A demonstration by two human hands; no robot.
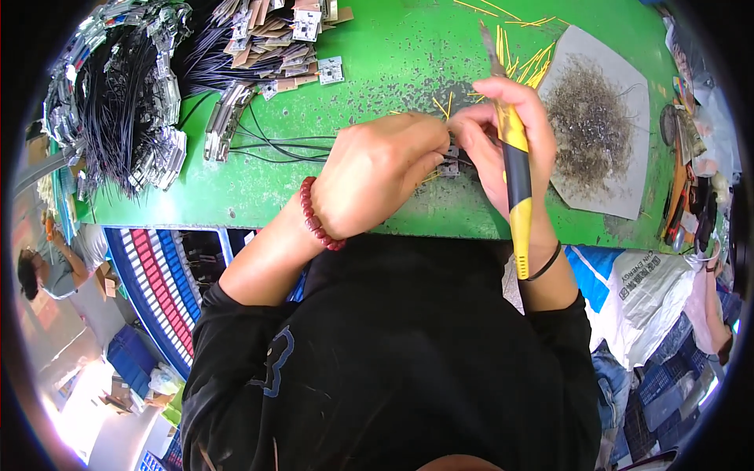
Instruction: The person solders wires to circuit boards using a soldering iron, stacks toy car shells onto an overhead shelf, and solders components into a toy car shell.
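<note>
My right hand (514, 133) is closed around a soldering iron (517, 169) with a yellow and black handle, its metal shaft pointing away from me. The thumb and fingertips of that hand reach the edge of a small white circuit board (450, 166). My left hand (385, 169) is closed in a pinch beside the board, and whatever lies between its fingertips is hidden. Black wires (283, 149) run from a clear and grey strip-like part (228, 122) until they vanish under this hand. Short yellow strands (443, 106) stick up just beyond the fingertips.
Many wired parts (118, 102) are heaped at the left of the green table (377, 59), with a stack of small boards (279, 47) behind. More yellow strands (534, 67) lie at the back. A grey sheet (569, 51) bears dark crumbs; hand tools (679, 184) line the right edge.
</note>
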